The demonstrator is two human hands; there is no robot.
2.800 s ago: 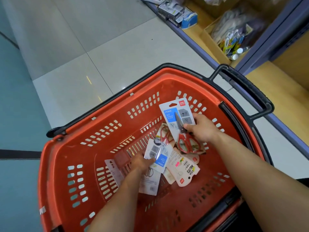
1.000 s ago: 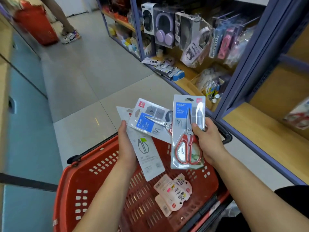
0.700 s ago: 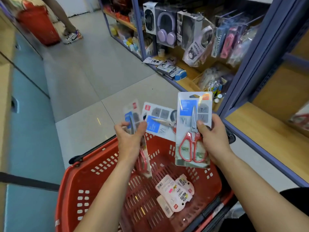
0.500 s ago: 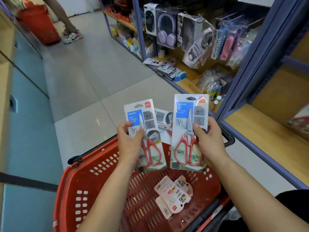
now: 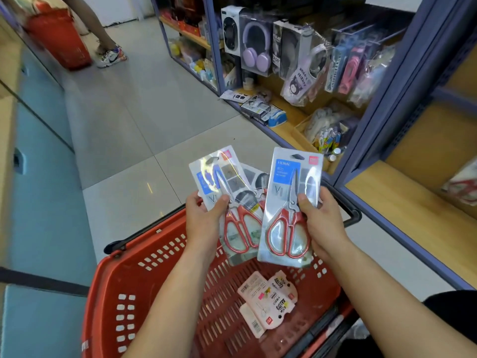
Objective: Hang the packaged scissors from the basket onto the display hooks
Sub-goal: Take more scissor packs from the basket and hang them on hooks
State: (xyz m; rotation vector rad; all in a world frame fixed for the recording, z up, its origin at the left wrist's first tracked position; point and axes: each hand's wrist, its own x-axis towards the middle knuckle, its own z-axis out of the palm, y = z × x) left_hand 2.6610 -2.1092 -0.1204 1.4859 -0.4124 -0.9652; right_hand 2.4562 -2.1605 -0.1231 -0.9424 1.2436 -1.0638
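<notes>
My right hand [image 5: 321, 223] grips one packaged pair of red-handled scissors [image 5: 286, 210] upright above the red basket [image 5: 144, 288]. A fanned stack of scissors packs [image 5: 227, 192] is held in my left hand [image 5: 204, 223], with a second pack partly hidden behind the front one. Both hands hover over the basket's far side. Several small pink and white packets [image 5: 268, 303] lie on the basket floor. Hooks loaded with hanging goods [image 5: 346, 60] show on the blue shelving at upper right.
The blue shelf post [image 5: 392, 89] and wooden shelves [image 5: 413, 197] stand to the right, with boxed headphones [image 5: 255, 47] and small items on the lower shelf. Tiled aisle floor [image 5: 134, 117] runs ahead. Another person's legs [image 5: 103, 34] and a red basket [image 5: 59, 40] are far left.
Both hands lifted the scissors packs out of the basket. My left hand turned its stack from sideways to upright, and the view rose from the basket toward the shelves.
</notes>
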